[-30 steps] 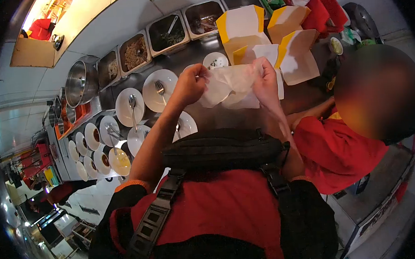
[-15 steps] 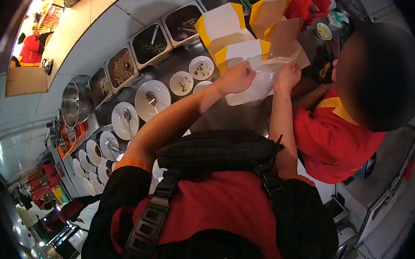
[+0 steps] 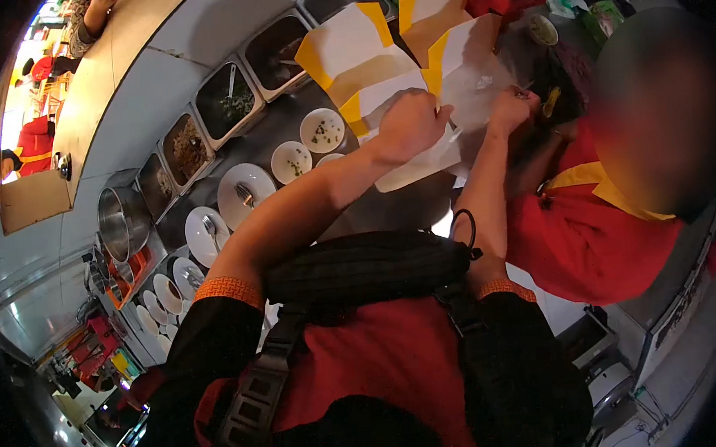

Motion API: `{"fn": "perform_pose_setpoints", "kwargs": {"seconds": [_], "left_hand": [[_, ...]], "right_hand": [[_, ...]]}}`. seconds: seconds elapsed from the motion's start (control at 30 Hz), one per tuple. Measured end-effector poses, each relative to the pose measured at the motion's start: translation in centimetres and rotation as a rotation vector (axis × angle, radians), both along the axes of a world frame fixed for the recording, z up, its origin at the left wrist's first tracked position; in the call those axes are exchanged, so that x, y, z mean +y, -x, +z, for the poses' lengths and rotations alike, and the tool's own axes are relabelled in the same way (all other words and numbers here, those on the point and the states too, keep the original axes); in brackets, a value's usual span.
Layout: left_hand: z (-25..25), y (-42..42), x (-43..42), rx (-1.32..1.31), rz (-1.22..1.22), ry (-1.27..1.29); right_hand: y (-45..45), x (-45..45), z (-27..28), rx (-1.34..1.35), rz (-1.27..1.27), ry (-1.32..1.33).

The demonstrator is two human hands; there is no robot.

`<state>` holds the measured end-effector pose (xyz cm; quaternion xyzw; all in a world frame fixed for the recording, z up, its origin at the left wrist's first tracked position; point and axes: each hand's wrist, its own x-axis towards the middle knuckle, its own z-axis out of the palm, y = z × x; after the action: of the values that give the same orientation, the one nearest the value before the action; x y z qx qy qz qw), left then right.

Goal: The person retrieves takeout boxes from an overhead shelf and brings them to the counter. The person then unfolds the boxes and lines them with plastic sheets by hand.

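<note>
A clear plastic bag (image 3: 481, 93) is spread between my two hands over the counter. My left hand (image 3: 408, 129) is closed in a fist on its near-left side, beside a yellow-and-white takeout box (image 3: 371, 96). On the other side, my right hand (image 3: 513, 109) pinches the bag's right edge. A second open box (image 3: 466, 45) stands behind the plastic, and a third box (image 3: 435, 7) is farther back. Part of the nearest box is hidden by my left hand.
To the left are small bowls (image 3: 292, 162), white plates with cutlery (image 3: 246, 196) and metal food trays (image 3: 228, 104). A co-worker in a red shirt (image 3: 585, 242) stands close on my right. A steel bowl (image 3: 123, 223) sits far left.
My hands have moved farther apart, the right one going right and slightly away, with the plastic spread between them. The whole view has turned a little.
</note>
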<state>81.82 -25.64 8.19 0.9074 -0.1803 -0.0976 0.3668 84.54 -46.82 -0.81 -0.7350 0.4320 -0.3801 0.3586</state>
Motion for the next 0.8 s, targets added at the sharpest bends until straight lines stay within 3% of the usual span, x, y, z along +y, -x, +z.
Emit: {"fn": "perform_pose_setpoints", "kwargs": {"seconds": [0.1, 0.17, 0.2, 0.27, 0.4, 0.47, 0.73, 0.8], "left_hand": [[2.9, 0.5, -0.9, 0.051, -0.128, -0.110], [1.4, 0.0, -2.1, -0.347, -0.383, -0.002], [0.7, -0.5, -2.7, -0.348, -0.383, 0.001], [-0.8, -1.8, -3.6, -0.517, -0.620, -0.137], [-3.1, -2.7, -4.0, -0.549, -0.718, -0.322], [-3.8, -2.9, -4.4, -0.439, -0.814, -0.547], [-3.4, -3.9, -3.9, -0.367, -0.800, -0.484], [-3.0, -4.2, -3.6, -0.324, -0.789, -0.486]], "right_hand": [[0.3, 0.8, 2.7, 0.133, -0.028, -0.064], [0.1, 0.0, 0.9, 0.102, 0.013, -0.071], [-0.1, -0.3, 0.3, 0.067, 0.062, -0.076], [0.4, 0.3, 1.5, 0.145, 0.084, -0.035], [1.3, 0.7, 1.8, 0.259, 0.125, 0.071], [1.8, 0.4, 2.0, 0.278, 0.158, 0.063], [2.6, -0.1, 3.9, 0.358, 0.242, 0.040], [2.4, -0.1, 4.7, 0.284, 0.226, -0.112]]}}
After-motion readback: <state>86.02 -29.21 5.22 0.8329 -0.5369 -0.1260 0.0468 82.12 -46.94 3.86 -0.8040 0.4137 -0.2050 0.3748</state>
